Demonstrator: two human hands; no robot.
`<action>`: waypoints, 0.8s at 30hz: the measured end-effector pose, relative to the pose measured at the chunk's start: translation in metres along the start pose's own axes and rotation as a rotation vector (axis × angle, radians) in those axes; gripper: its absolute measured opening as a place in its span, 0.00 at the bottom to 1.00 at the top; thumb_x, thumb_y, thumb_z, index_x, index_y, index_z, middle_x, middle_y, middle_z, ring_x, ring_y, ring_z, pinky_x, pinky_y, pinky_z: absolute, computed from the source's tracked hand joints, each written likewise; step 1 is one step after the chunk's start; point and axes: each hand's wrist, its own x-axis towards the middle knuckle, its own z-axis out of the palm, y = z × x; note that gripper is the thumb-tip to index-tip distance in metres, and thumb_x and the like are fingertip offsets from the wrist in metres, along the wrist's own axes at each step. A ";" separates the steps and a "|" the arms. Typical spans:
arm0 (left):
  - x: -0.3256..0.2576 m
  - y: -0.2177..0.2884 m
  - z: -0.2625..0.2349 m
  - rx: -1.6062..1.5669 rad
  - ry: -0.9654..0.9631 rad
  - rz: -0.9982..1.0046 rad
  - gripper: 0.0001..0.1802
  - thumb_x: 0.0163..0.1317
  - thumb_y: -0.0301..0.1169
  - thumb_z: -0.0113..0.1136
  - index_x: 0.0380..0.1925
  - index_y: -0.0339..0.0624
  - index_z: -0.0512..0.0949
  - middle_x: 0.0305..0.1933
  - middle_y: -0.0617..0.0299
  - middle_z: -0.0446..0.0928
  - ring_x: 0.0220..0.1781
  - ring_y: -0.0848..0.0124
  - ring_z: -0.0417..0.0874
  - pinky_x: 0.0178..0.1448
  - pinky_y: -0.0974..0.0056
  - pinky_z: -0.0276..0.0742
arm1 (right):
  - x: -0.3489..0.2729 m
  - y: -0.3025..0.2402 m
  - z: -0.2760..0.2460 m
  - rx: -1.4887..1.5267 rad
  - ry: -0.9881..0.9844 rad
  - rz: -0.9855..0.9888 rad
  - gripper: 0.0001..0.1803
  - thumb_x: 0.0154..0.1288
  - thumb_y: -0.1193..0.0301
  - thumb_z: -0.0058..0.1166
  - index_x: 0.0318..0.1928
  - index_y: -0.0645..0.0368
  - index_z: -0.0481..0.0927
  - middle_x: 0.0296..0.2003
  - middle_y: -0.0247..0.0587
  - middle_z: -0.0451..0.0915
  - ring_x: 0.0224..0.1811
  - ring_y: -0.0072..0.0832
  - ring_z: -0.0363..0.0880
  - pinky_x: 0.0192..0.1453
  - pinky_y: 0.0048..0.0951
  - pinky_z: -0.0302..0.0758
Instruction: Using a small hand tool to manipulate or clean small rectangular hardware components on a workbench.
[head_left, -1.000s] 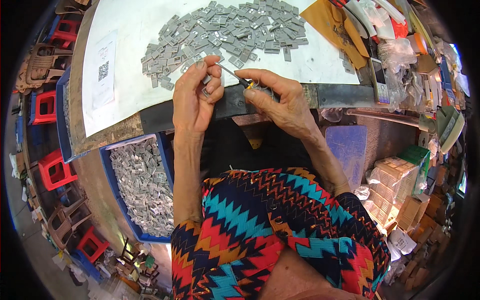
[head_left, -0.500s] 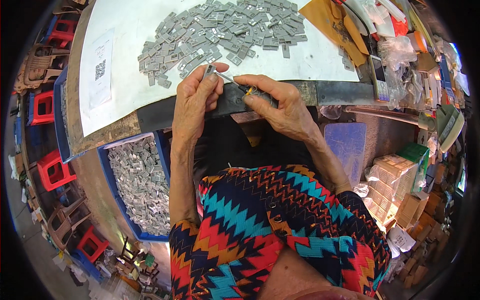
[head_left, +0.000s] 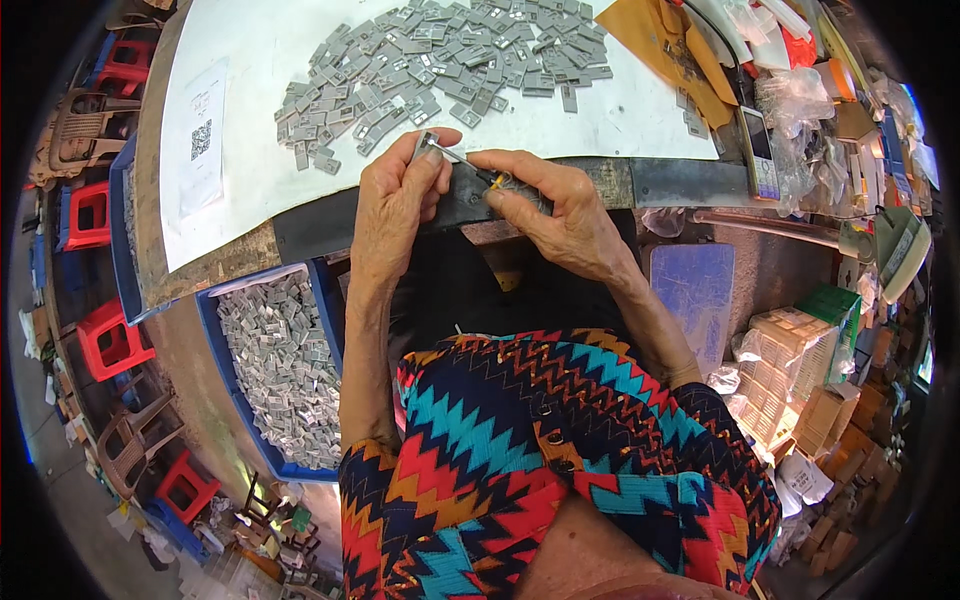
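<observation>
Above the table's front edge, my left hand [head_left: 395, 195] pinches a small grey rectangular piece [head_left: 424, 146] between thumb and fingers. My right hand [head_left: 560, 205] is closed round the handle of a screwdriver [head_left: 493, 180], which has a thin metal shaft and a yellow band. Its shaft points left and its tip meets the piece near my left thumb; the exact contact is too small to make out. Beyond my hands, a wide heap of similar grey pieces [head_left: 450, 60] lies on the white sheet [head_left: 260, 130].
A blue bin [head_left: 222, 350] full of grey pieces stands below the table on the left. At the table's right lie a brown paper envelope [head_left: 665, 45], a mobile phone [head_left: 760, 155] and clear plastic bags [head_left: 800, 100]. Red stools [head_left: 112, 340] stand farther left.
My left hand has shifted very slightly to the right, with the grey piece still pinched. The screwdriver stays against the piece, and my right hand has barely moved.
</observation>
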 end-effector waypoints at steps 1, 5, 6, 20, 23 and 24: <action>0.000 0.000 0.000 -0.004 -0.003 -0.002 0.14 0.62 0.32 0.46 0.44 0.37 0.73 0.21 0.73 0.64 0.19 0.87 0.55 0.20 0.79 0.48 | 0.000 -0.001 0.000 0.000 0.000 0.000 0.16 0.60 0.75 0.49 0.50 0.63 0.71 0.17 0.34 0.71 0.19 0.18 0.70 0.23 0.22 0.68; -0.001 0.000 0.001 0.007 -0.001 -0.015 0.14 0.62 0.32 0.45 0.44 0.38 0.73 0.21 0.73 0.64 0.18 0.87 0.56 0.20 0.79 0.48 | -0.001 0.001 0.002 -0.034 0.032 -0.054 0.16 0.59 0.75 0.49 0.48 0.64 0.72 0.21 0.37 0.73 0.19 0.19 0.71 0.23 0.23 0.69; -0.001 -0.001 0.002 0.042 0.012 0.005 0.14 0.62 0.31 0.45 0.44 0.37 0.73 0.20 0.73 0.64 0.18 0.87 0.56 0.20 0.79 0.49 | -0.001 0.003 0.002 -0.050 0.049 -0.096 0.16 0.58 0.75 0.50 0.48 0.64 0.72 0.23 0.39 0.75 0.19 0.20 0.71 0.24 0.23 0.70; -0.004 0.001 0.004 0.190 0.061 0.076 0.15 0.62 0.32 0.43 0.44 0.37 0.73 0.19 0.73 0.64 0.18 0.86 0.58 0.20 0.78 0.51 | -0.004 0.002 0.003 -0.183 0.057 -0.167 0.18 0.55 0.78 0.52 0.48 0.64 0.73 0.40 0.48 0.77 0.41 0.35 0.76 0.45 0.29 0.71; -0.003 -0.001 0.004 0.195 0.055 0.081 0.15 0.62 0.31 0.43 0.44 0.36 0.72 0.18 0.73 0.64 0.18 0.86 0.58 0.20 0.78 0.51 | -0.003 0.006 0.004 -0.191 0.088 -0.215 0.17 0.54 0.77 0.52 0.46 0.65 0.73 0.36 0.50 0.77 0.35 0.39 0.77 0.40 0.31 0.73; -0.004 0.000 0.003 0.197 0.053 0.083 0.15 0.62 0.31 0.43 0.44 0.36 0.72 0.18 0.73 0.64 0.18 0.86 0.58 0.20 0.78 0.51 | -0.003 0.006 0.004 -0.192 0.086 -0.216 0.17 0.53 0.77 0.52 0.46 0.65 0.73 0.35 0.50 0.77 0.35 0.39 0.77 0.40 0.31 0.73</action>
